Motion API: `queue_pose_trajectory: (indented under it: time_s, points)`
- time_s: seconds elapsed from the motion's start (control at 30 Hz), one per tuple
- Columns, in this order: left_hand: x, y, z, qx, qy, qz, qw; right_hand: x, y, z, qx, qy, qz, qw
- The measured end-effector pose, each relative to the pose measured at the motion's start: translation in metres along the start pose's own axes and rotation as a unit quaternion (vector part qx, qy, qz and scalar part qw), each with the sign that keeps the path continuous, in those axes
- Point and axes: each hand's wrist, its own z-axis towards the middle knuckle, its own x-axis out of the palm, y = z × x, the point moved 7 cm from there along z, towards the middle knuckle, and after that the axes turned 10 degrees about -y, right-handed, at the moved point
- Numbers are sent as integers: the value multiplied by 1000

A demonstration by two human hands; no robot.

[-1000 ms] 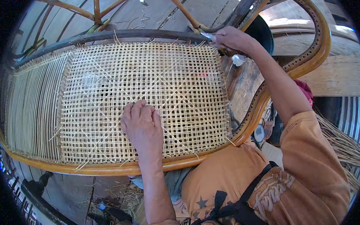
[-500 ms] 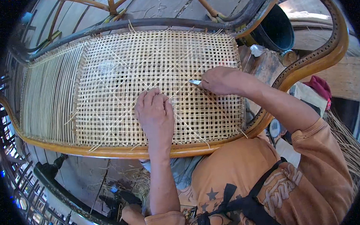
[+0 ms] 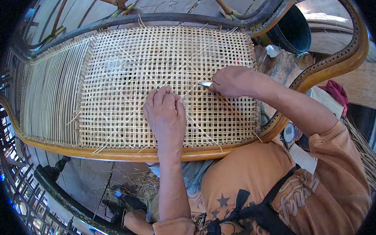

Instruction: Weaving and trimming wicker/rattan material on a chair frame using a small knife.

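Pale woven cane webbing (image 3: 123, 78) spans a curved wooden frame (image 3: 89, 152) in front of me. My left hand (image 3: 166, 114) lies on the middle of the weave with its fingers bent and pressed together. A thin diagonal cane strand (image 3: 192, 91) runs from beside these fingers up toward the right, and they appear closed on it, though the fingertips are partly hidden. My right hand (image 3: 233, 82) is wrapped around a small tool with a narrow metal blade (image 3: 205, 84); its handle is hidden in the fist. The blade's tip points left and touches the weave near the strand.
Parallel cane strands (image 3: 48, 98) cover the frame's left section. Loose strand ends stick out along the near edge. A dark bucket (image 3: 293, 31) stands beyond the frame at the upper right. A bundle of long cane (image 3: 361, 145) lies at the far right, below a red cloth (image 3: 336, 95).
The view has shifted slightly. Both hands keep nearly the same place on the weave, and the blade's tip stays close to the diagonal strand.
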Motion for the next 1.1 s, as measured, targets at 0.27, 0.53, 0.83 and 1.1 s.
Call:
queue_pose_trajectory:
  time_s: [0.27, 0.53, 0.83, 1.1]
  points:
    - [-2, -1, 0, 4, 4, 13, 1000, 7, -15, 15, -2, 13, -13, 1000]
    - [-1, -1, 0, 6, -3, 11, 1000, -14, -9, 14, -4, 66, -81, 995]
    - [0, 0, 0, -5, 0, 3, 1000, -24, 5, 29, -41, 101, -161, 981]
    - [-3, -2, 1, -7, -5, 13, 1000, -10, 4, 19, -58, 129, -68, 988]
